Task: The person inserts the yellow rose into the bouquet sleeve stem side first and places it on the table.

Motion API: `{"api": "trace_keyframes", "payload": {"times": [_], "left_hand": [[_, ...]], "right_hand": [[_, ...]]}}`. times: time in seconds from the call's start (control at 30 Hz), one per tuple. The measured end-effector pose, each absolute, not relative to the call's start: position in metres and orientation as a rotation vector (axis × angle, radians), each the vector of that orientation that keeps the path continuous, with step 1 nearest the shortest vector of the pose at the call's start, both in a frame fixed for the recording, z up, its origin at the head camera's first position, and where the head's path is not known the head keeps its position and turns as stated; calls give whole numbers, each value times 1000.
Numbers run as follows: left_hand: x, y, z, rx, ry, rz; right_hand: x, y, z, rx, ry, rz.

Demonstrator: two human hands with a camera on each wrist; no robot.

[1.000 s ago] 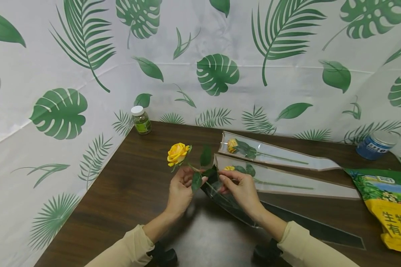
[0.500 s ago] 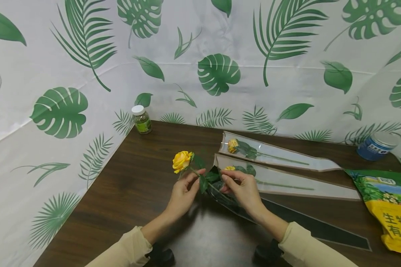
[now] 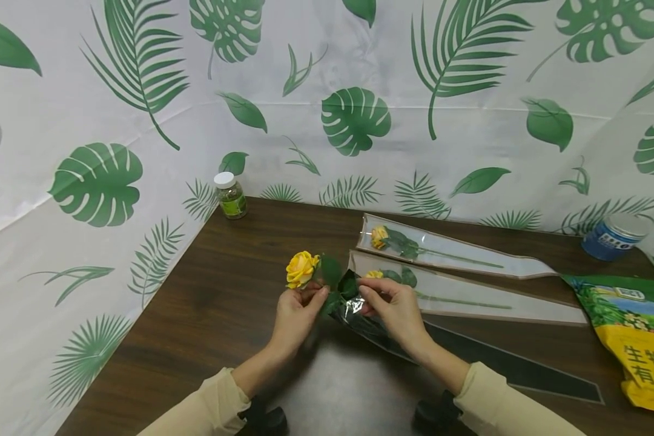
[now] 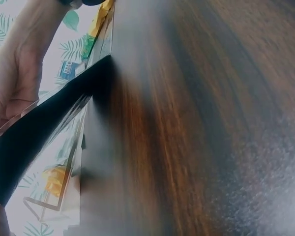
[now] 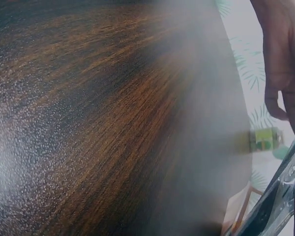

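Observation:
A yellow rose (image 3: 302, 269) with green leaves points up and left in the head view. My left hand (image 3: 296, 313) pinches its stem just below the bloom. The lower leaves are at the mouth of a long black-backed clear flower sleeve (image 3: 501, 357), and the stem's lower part is hidden there. My right hand (image 3: 396, 307) pinches the sleeve's upper edge between thumb and fingers. In the left wrist view the dark sleeve (image 4: 44, 123) slants past the right hand (image 4: 22, 73). The right wrist view shows the left hand (image 5: 285, 64) above the glossy sleeve (image 5: 275, 201).
Two pale sleeves, a rear one (image 3: 458, 251) and a nearer one (image 3: 545, 306), each contain a yellow rose on the dark wood table (image 3: 212, 327). A white-lidded jar (image 3: 231, 197) stands at the back left. On the right are a blue can (image 3: 613, 239) and a green-yellow bag (image 3: 637, 345).
The rose has moved right and toward me, its leaves now at the sleeve's mouth. My left fingers have shifted closer to the bloom. The right hand has stayed nearly in place on the sleeve.

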State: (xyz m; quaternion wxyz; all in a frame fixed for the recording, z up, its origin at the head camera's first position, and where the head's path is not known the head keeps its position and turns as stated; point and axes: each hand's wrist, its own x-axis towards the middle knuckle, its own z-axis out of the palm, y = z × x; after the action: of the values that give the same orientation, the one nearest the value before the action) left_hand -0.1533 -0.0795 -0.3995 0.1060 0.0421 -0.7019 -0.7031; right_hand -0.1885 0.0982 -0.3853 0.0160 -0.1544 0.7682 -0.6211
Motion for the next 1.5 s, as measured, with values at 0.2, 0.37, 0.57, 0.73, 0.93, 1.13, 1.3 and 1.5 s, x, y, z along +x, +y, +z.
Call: {"api": "trace_keyframes", "payload": {"times": [0.2, 0.37, 0.57, 0.73, 0.93, 1.13, 1.3, 1.5], "left_hand": [[-155, -73, -401, 188, -2064, -2174], [-153, -67, -403, 261, -2024, -2271], [-151, -65, -405, 301, -1904, -2286], [-152, -64, -403, 259, -1771, -2272], [-152, -63, -400, 254, -1815, -2238], [-153, -61, -404, 213, -2014, -2108], [-151, -62, -408, 142, -2067, -2126], [-145, -68, -406, 59, -1886, -2291]], "right_hand": [[-188, 99, -385, -491, 2413, -1924], [-189, 101, -385, -525, 2439, -1933], [-189, 103, -383, -466, 2446, -1928], [-188, 103, -382, -462, 2443, -1920], [-189, 103, -383, -489, 2435, -1922], [-188, 103, -384, -518, 2438, -1931], [-189, 105, -385, -502, 2467, -1892], [-191, 108, -382, -485, 2427, -1928]]}}
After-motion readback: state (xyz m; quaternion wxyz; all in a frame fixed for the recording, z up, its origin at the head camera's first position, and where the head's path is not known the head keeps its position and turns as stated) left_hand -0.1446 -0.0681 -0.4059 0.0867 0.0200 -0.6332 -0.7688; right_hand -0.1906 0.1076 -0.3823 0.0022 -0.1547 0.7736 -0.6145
